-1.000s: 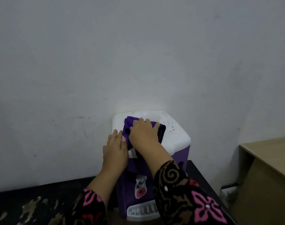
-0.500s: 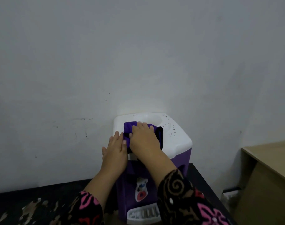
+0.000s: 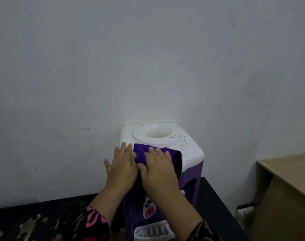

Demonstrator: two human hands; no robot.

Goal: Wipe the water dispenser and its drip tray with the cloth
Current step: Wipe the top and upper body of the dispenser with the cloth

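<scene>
Cloth (image 3: pixel 139 153), purple and folded, is now lying across the front edge of the water dispenser (image 3: pixel 188 150), draping a little over its white top onto the purple front. A second ago it was sitting further back, covering the round bottle well (image 3: pixel 157 132); that well is now showing uncovered, so the stroke is travelling from the back of the top toward the person.

The right hand (image 3: pixel 158 169) is pressing flat on the cloth, fingers straight and close together, not curling round it. The left hand (image 3: pixel 121 166) is resting just beside it on the top's left front corner, fingers straight and slightly spread, holding nothing and apparently steadying the unit. It is sitting about where it was before.

Judging from this, the top surface is getting near done, though dark specks are showing on its bare right side. The drip tray (image 3: pixel 151 232) is sitting low at the dispenser's foot on the black table (image 3: pixel 214 206), with neither the cloth nor a hand reaching it, so that part is probably waiting.
</scene>
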